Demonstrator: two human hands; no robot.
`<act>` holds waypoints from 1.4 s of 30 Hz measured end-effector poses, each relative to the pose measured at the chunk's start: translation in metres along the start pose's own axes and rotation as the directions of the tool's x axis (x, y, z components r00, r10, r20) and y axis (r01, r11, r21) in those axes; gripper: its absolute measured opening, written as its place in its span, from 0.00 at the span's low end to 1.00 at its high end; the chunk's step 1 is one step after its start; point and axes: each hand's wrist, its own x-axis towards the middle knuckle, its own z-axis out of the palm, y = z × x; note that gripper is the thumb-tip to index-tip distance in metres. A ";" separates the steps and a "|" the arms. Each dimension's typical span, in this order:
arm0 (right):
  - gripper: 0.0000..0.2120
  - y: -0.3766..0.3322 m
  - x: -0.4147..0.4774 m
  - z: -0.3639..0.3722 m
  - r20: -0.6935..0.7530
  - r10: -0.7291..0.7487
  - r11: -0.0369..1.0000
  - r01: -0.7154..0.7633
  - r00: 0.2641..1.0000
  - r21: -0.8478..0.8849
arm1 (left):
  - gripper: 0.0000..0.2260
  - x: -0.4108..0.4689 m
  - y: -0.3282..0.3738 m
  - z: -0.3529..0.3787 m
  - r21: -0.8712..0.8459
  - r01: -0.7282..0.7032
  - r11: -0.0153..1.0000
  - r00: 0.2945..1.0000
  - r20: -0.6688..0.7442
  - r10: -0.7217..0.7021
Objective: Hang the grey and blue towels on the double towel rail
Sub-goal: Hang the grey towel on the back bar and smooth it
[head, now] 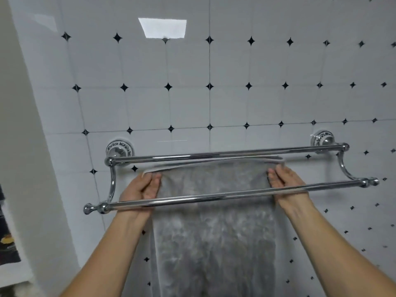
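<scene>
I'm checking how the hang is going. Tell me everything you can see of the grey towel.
The grey terry towel is mottled and fluffy, with a paler hem along its top edge. It hangs flat between the two chrome bars, its top edge just below the back bar, passing behind the front bar. The left hand and right hand pinch its upper corners.

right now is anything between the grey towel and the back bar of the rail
Nothing visible. The left hand and right hand hold the grey towel by its top corners just below the back bar, reaching up behind the front bar, which crosses the wrists. The gap to the back bar is bare.
</scene>
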 end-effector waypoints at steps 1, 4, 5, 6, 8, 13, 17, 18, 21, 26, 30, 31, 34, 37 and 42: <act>0.10 0.000 0.006 0.007 0.023 -0.028 0.999 0.027 0.999 0.041 | 0.10 0.007 -0.001 0.006 -0.047 -0.028 0.999 0.999 0.027 0.029; 0.13 -0.004 0.017 0.024 0.094 -0.111 0.978 0.092 0.989 0.187 | 0.09 0.022 0.000 0.024 -0.190 -0.110 0.976 0.985 0.114 0.133; 0.15 -0.007 0.019 0.028 0.141 -0.127 0.964 0.089 0.982 0.249 | 0.09 0.025 0.003 0.030 -0.218 -0.123 0.968 0.976 0.149 0.158; 0.15 -0.011 0.021 0.031 0.194 -0.136 0.947 0.070 0.972 0.313 | 0.08 0.027 0.006 0.035 -0.229 -0.135 0.964 0.969 0.174 0.177; 0.17 -0.018 0.024 0.034 0.286 -0.143 0.922 0.023 0.948 0.386 | 0.07 0.029 0.009 0.042 -0.232 -0.163 0.959 0.963 0.176 0.207; 0.18 -0.025 0.029 0.021 0.455 -0.176 0.942 0.015 0.873 0.336 | 0.20 0.021 0.005 0.038 -0.305 -0.187 0.934 0.958 0.155 0.243; 0.21 -0.024 0.032 0.034 0.422 -0.183 0.965 0.079 0.888 0.251 | 0.13 0.015 0.000 0.032 -0.394 -0.247 0.885 0.916 0.205 0.346; 0.17 -0.024 0.031 0.037 0.398 -0.211 0.963 0.120 0.893 0.241 | 0.11 0.015 -0.001 0.033 -0.396 -0.271 0.877 0.895 0.231 0.381; 0.12 -0.022 0.036 0.037 0.356 -0.294 0.953 0.242 0.887 0.185 | 0.06 0.017 -0.002 0.042 -0.282 -0.345 0.895 0.867 0.271 0.419; 0.22 -0.019 0.037 0.029 0.478 -0.283 0.959 0.248 0.831 0.136 | 0.16 0.026 -0.005 0.041 -0.083 -0.471 0.878 0.847 0.235 0.476; 0.22 -0.017 0.039 0.020 0.392 -0.309 0.950 0.303 0.866 0.081 | 0.14 0.025 -0.007 0.039 -0.051 -0.527 0.848 0.830 0.183 0.527; 0.19 -0.018 0.039 0.017 0.368 -0.318 0.944 0.329 0.874 0.033 | 0.13 0.024 -0.007 0.038 -0.030 -0.545 0.838 0.824 0.165 0.542; 0.12 -0.017 0.039 0.009 0.297 -0.308 0.928 0.354 0.904 -0.117 | 0.13 0.023 -0.010 0.036 0.028 -0.588 0.808 0.804 0.125 0.581; 0.17 -0.016 0.037 0.005 0.229 -0.257 0.906 0.317 0.939 -0.281 | 0.15 0.020 -0.012 0.034 0.074 -0.602 0.795 0.798 0.021 0.602; 0.28 -0.016 0.028 0.006 0.263 -0.264 0.869 0.347 0.928 -0.352 | 0.15 0.015 -0.016 0.027 0.260 -0.625 0.736 0.758 -0.021 0.652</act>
